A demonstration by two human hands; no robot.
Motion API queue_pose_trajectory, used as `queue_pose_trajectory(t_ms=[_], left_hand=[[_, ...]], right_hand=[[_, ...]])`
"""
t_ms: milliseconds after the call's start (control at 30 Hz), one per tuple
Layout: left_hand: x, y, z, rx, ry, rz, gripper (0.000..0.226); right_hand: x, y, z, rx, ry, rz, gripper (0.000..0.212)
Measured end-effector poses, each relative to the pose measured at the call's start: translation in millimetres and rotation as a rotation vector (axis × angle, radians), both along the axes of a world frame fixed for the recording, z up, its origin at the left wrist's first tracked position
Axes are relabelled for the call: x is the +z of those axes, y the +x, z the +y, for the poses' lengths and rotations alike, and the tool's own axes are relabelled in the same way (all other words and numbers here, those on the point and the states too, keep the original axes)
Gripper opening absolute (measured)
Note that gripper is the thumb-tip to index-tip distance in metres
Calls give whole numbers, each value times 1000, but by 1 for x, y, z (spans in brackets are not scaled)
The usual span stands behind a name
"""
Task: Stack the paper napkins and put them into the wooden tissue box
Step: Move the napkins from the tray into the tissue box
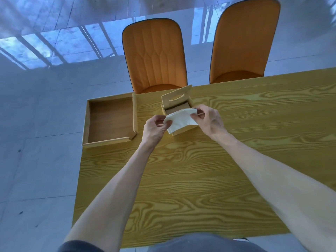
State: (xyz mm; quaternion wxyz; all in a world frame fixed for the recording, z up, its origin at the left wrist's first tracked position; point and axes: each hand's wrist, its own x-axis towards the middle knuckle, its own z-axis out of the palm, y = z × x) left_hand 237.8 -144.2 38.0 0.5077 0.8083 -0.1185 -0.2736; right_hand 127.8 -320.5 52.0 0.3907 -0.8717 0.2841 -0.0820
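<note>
My left hand (154,127) and right hand (207,118) pinch opposite ends of a white napkin stack (180,121) over the open wooden tissue box (179,106), beside a wooden tray (109,120).

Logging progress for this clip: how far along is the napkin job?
Done: the tissue box has its lid up and the wooden tray shows no napkins. In hand: left hand and right hand pinch the napkin stack over the opening. Left: lower it in, probably close the lid.
</note>
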Motion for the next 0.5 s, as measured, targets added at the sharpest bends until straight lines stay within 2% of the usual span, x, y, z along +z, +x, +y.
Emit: queue_pose_trajectory(t_ms=[133,233,333,500], left_hand=[[4,-1,-15,51,-21,-35,24],[3,3,-21,81,-17,-30,30],[0,6,-28,130,38,-28,36],[-8,9,-38,203,167,-75,32]], right_hand=[[3,7,-15,-19,-26,-47,28],[3,16,-22,-11,-44,-52,30],[-1,24,-27,-6,-65,13,31],[-15,37,-29,-37,-85,111,27]])
